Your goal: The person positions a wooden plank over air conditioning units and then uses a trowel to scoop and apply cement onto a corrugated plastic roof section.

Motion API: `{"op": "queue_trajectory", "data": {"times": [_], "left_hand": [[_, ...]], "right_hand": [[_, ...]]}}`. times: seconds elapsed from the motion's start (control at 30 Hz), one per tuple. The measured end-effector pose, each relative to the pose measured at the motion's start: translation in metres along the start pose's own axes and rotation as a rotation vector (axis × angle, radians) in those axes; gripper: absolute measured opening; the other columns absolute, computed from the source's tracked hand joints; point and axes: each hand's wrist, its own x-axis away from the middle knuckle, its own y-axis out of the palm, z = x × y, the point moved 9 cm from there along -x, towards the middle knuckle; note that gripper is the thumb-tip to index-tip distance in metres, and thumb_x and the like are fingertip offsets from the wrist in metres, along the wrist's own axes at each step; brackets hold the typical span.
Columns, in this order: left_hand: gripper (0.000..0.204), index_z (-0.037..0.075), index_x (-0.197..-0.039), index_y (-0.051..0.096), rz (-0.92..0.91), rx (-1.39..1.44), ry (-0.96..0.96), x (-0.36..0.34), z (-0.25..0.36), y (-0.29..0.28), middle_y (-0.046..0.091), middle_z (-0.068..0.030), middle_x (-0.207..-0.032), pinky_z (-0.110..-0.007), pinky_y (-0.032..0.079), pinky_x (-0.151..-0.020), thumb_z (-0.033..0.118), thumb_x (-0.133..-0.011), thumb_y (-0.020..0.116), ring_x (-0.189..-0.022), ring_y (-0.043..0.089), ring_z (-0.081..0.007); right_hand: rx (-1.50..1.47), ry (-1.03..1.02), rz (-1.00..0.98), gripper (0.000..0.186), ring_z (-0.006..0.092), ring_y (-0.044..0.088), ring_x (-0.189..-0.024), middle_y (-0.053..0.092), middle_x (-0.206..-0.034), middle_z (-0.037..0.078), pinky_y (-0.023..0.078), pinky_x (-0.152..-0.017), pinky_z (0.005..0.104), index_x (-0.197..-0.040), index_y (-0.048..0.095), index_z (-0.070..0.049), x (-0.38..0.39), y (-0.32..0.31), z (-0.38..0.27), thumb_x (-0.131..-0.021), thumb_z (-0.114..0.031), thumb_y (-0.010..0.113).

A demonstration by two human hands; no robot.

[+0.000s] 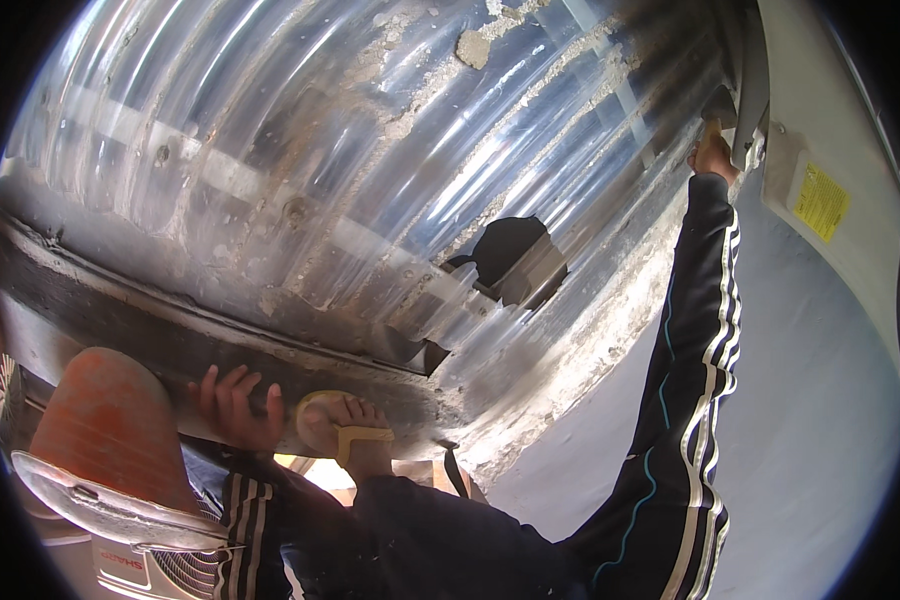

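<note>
My right hand (713, 158) reaches far up along the wall. It is closed around the light-coloured handle of a small tool with a dark blade (718, 104), perhaps a trowel; the blade is partly in shadow. Low on the left, my left hand (238, 408) has its fingers spread and nothing in it. Beside it is a dirty orange bucket (110, 430) with a grey-smeared rim, close to my left sleeve. A transparent corrugated sheet (350, 180) fills the upper view, with lumps of dried mortar (473, 49) on it. Rough mortar (580, 370) lines its joint with the wall.
My foot in a yellow sandal (345, 425) rests by a dark metal ledge (220, 330). A grey wall (800, 400) rises at right, under a pale panel with a yellow label (820, 203). A black shape (520, 260) shows at the sheet. An air-conditioner unit (160, 570) stands lower left.
</note>
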Motion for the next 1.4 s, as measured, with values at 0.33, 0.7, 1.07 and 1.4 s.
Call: {"op": "queue_trajectory", "data": {"times": [0.33,0.7,1.07,1.4], "left_hand": [[0.023,0.011,-0.09,0.064,0.001,0.068,0.023,-0.006,0.005,0.006,0.064,-0.005,-0.1,-0.055,0.027,-0.108,0.031,-0.081,0.065,-0.115,0.051,-0.0328],[0.022,0.01,-0.091,0.062,0.016,0.06,0.001,0.001,0.001,0.0,0.064,-0.0059,-0.102,-0.058,0.025,-0.108,0.03,-0.083,0.063,-0.116,0.05,-0.0337],[0.022,0.009,-0.092,0.062,0.022,0.089,-0.026,0.002,-0.001,0.001,0.063,-0.0067,-0.102,-0.058,0.024,-0.109,0.029,-0.083,0.063,-0.117,0.049,-0.0342],[0.021,0.01,-0.09,0.061,0.03,0.092,0.01,0.001,0.0,0.004,0.063,-0.0058,-0.101,-0.058,0.024,-0.109,0.03,-0.082,0.063,-0.117,0.049,-0.0336]], "right_hand": [[-0.062,0.188,-0.127,0.033,0.0143,0.053,-0.055,0.057,-0.076,0.008,0.039,-0.043,0.0251,-0.101,0.057,-0.005,0.019,0.011,0.004,-0.093,-0.036,0.051],[0.207,-0.078,-0.104,0.036,0.0177,0.056,-0.05,0.061,-0.074,0.011,0.042,-0.042,0.0284,-0.1,0.061,-0.001,0.046,0.05,-0.045,-0.092,-0.034,0.052],[-0.106,0.255,-0.135,0.039,0.0149,0.053,-0.05,0.057,-0.069,0.01,0.04,-0.04,0.0256,-0.084,0.054,0.002,0.039,0.078,-0.052,-0.086,-0.037,0.062],[-0.052,0.145,0.08,0.044,0.0147,0.06,-0.055,0.062,-0.071,0.009,0.046,-0.044,0.0247,-0.081,0.058,0.002,0.028,0.053,-0.061,-0.087,-0.042,0.056]]}}
